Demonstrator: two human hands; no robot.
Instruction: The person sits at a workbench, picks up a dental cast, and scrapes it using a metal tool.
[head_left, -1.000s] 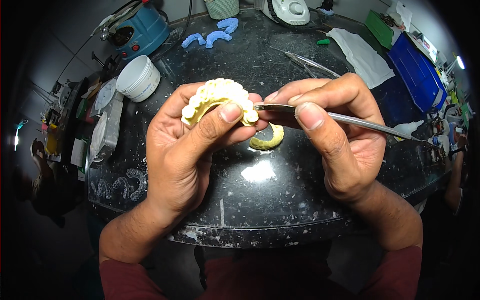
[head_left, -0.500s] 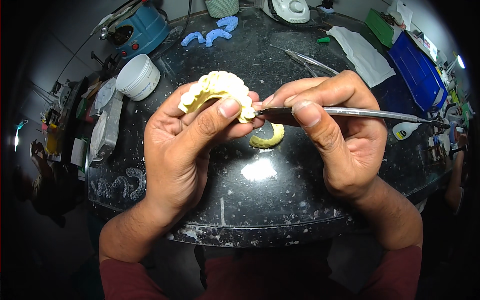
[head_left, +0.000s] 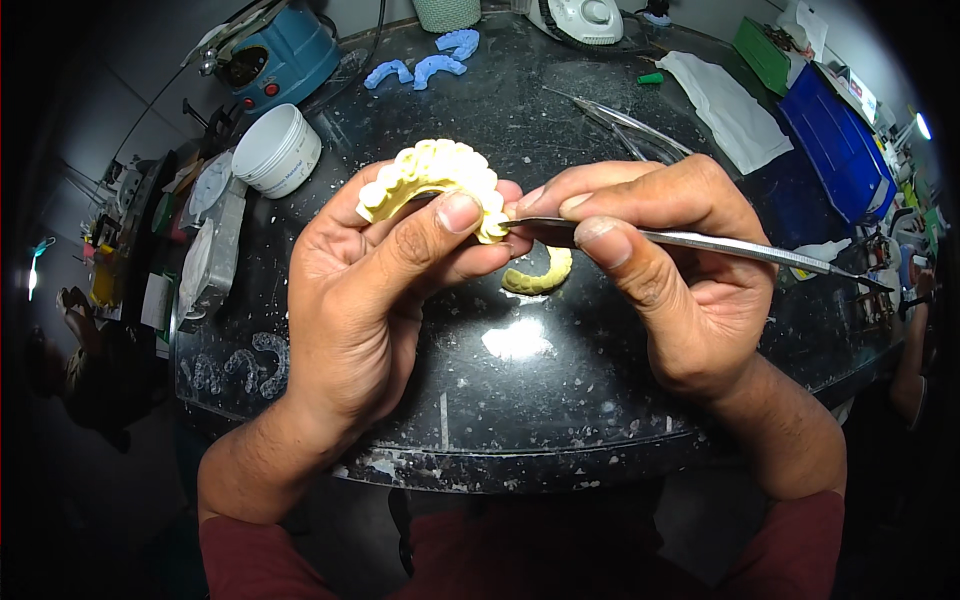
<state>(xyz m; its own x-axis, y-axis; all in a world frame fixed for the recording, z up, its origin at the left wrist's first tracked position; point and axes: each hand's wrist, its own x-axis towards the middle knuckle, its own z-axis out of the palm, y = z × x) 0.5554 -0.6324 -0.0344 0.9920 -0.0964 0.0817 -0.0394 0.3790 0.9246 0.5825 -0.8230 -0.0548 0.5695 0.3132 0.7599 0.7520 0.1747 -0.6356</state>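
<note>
On the head feed I've got the yellow dental cast (head_left: 450,172) up above the bench (head_left: 520,400), in the left hand (head_left: 355,275): thumb pressed across the arch, fingers behind it. Right hand (head_left: 690,305) has the metal hand instrument (head_left: 710,241) clamped pen-style, thumb against fingers, working tip at the arch's right-hand end. Looks like contact; can't confirm how hard.

Risks as I read them:

1. Tip slip. It points toward the left hand, with left fingertips just past that end of the arch. Too much push on a smooth curved tooth and it skids into skin. Cause: force along the shaft, poor bracing.

2. Chipped end tooth. It's the arch's free end, so prying instead of light scraping could break an edge.

3. Cracked arch. Thin horseshoe, pinched near one end; a levering load could snap it, if it's as brittle as plaster looks.

4. Drop. If the pinch loosens, it lands on the bench, maybe on the second yellow cast (head_left: 540,282) lying there. Both could chip.

5. Overcutting. Cast is blown out under the light, so I can't read surface detail. Glare could hide how much has come off.
</note>
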